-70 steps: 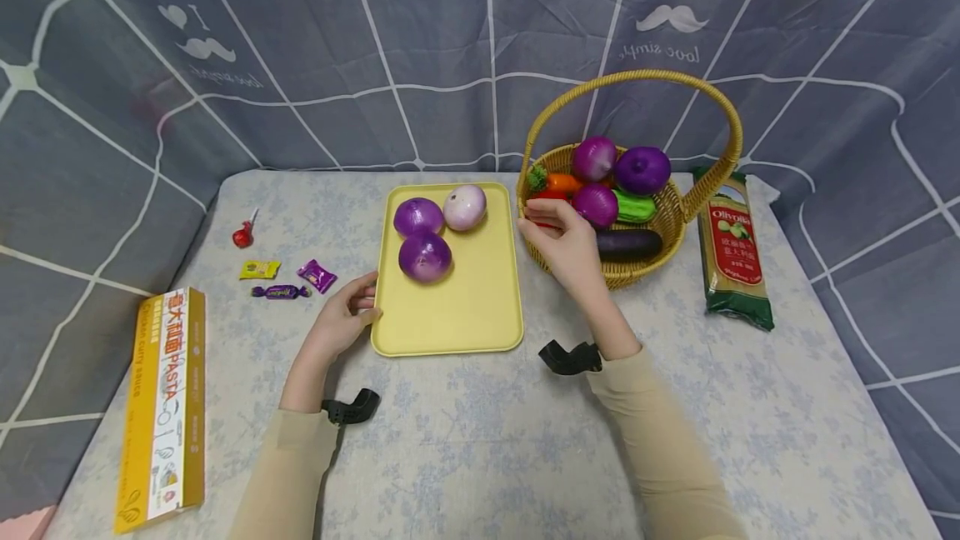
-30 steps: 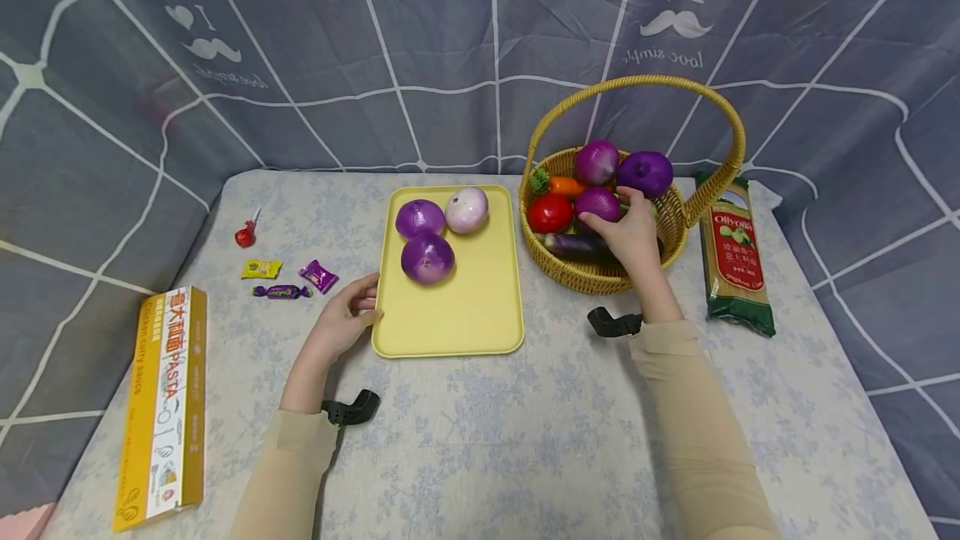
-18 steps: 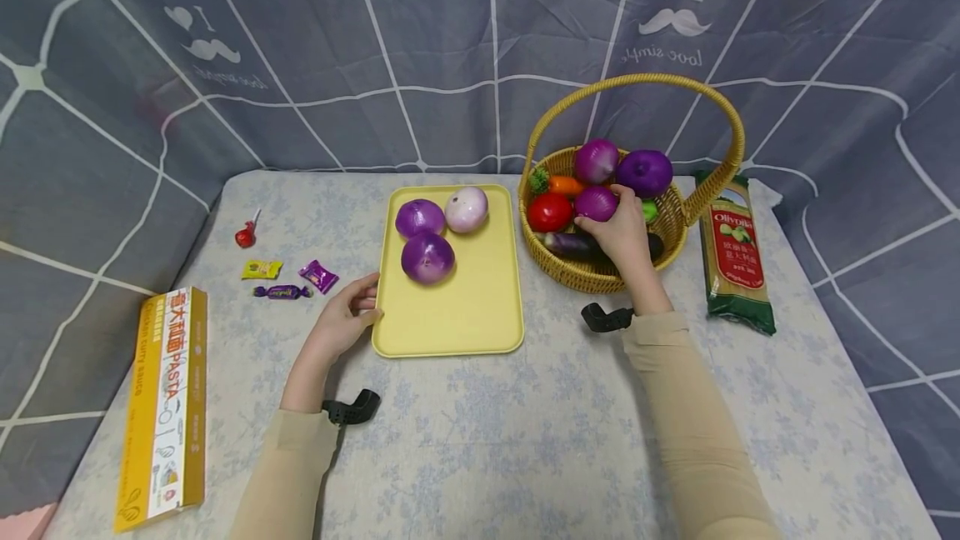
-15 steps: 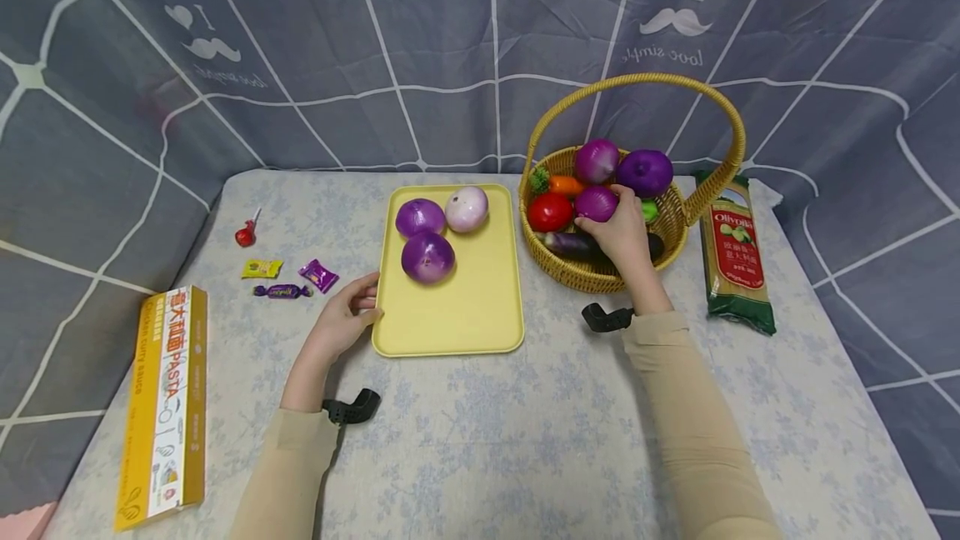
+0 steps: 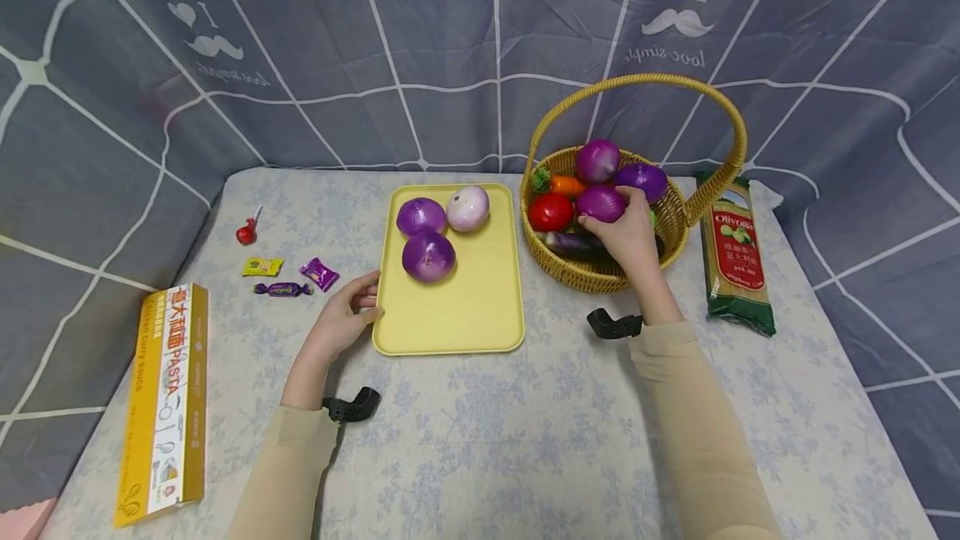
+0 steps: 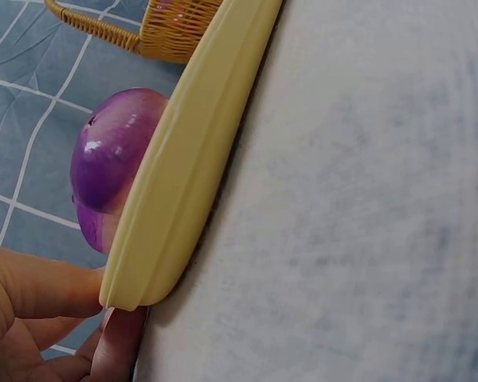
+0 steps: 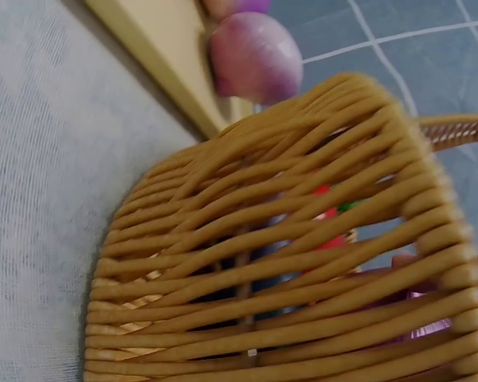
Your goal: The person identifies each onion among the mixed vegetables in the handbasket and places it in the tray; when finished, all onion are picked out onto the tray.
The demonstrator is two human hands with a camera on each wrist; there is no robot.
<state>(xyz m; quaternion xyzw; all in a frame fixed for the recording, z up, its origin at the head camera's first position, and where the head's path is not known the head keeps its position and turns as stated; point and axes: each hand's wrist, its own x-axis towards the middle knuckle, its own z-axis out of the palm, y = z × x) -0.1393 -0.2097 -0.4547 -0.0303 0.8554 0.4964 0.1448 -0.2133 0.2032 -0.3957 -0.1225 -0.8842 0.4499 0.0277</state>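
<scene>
1. Grey grid-patterned cloth backs the floral surface [image 5: 480,440].
2. Right hand [image 5: 630,236], right of centre, curls its fingers round a purple onion [image 5: 600,202] inside the wicker basket [image 5: 592,277].
3. Left hand [image 5: 341,323] pinches the yellow tray [image 5: 465,315] at its lower left corner.

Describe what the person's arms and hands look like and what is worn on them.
Both hands, the left hand and the right hand, are bare: no gloves, and no rings or watch that the head view shows. Long beige sleeves cover both arms down to the wrists. At each wrist sits a small black mount, curved like a clip, just past the cuff. No cables show.
</scene>
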